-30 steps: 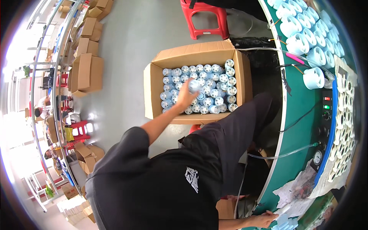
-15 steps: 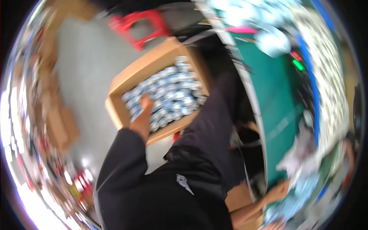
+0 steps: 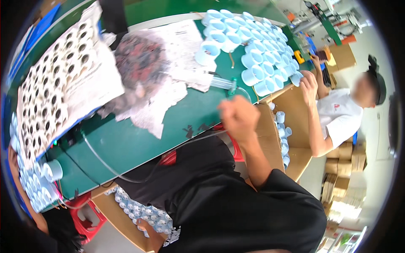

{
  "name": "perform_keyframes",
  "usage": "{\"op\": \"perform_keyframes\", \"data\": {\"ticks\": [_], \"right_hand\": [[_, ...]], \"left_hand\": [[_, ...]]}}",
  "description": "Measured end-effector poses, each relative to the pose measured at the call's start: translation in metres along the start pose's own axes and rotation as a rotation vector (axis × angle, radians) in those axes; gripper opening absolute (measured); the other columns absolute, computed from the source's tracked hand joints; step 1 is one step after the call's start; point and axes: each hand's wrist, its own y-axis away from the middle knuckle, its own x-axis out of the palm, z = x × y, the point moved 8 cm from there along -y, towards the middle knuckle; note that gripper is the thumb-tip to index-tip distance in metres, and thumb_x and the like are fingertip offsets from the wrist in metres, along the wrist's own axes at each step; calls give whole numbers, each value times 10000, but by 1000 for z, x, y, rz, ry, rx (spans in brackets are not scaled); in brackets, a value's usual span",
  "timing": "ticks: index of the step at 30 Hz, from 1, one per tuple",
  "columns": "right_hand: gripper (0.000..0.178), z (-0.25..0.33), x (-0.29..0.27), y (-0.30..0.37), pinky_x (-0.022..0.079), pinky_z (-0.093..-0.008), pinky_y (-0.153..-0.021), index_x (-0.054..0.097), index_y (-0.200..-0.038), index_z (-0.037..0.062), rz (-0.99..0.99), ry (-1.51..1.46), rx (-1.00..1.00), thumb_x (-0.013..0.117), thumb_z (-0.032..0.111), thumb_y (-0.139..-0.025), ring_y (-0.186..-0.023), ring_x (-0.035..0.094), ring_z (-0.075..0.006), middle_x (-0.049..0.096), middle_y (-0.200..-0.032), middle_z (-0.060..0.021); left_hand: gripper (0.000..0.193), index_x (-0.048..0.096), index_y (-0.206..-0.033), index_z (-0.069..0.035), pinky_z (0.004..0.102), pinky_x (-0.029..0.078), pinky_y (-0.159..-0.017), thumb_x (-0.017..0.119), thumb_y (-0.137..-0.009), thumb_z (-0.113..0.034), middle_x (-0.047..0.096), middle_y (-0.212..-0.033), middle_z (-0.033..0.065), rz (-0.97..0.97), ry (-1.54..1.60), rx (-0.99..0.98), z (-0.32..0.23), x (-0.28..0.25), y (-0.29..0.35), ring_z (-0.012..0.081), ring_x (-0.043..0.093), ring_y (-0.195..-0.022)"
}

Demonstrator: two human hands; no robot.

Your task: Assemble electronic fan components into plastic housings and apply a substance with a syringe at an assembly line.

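My right hand [image 3: 240, 118] is raised over the front edge of the green table, its fingers curled in and blurred. Whatever it may hold is hidden. Just beyond it lies a clear syringe-like tube [image 3: 222, 83] with a green end and a thin hose. Low in the view, my left hand [image 3: 145, 227] is down in a cardboard box [image 3: 114, 217] filled with small light blue and white pieces [image 3: 133, 206]. It touches the pieces, but its fingers are too small and partly covered to read. Rows of light blue cups [image 3: 253, 74] stand at the table's far right.
A white moulded tray [image 3: 50, 90] with dark holes lies at left, beside a heap of grey-red stuff [image 3: 141, 63] on printed paper. Another box [image 3: 301, 122] with cups stands at right, near a seated co-worker [image 3: 337, 111]. A red stool [image 3: 86, 221] is lower left.
My view has swung from the floor box on the left to the table and the co-worker on the right. My left hand remains in the box; my right hand now shows over the table.
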Motion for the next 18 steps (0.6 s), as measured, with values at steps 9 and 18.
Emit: {"op": "perform_keyframes", "data": {"ticks": [9, 18], "right_hand": [[154, -141, -82, 34, 432, -309, -535, 624, -939, 10, 74, 280, 531, 704, 91, -834, -561, 528, -179, 554, -673, -103], [151, -142, -55, 19, 496, -255, -619, 611, -951, -7, -40, -168, 615, 699, -6, -828, -656, 614, -121, 663, -749, -90]], "left_hand": [[263, 638, -850, -5, 294, 487, -677, 506, -982, -190, 678, -784, 81, 1040, 168, 659, -261, -139, 215, 157, 642, -708], [129, 616, -903, -5, 335, 472, -736, 615, -896, -133, 632, -824, 108, 1055, 123, 1294, -471, -214, 420, 258, 615, -801]]}}
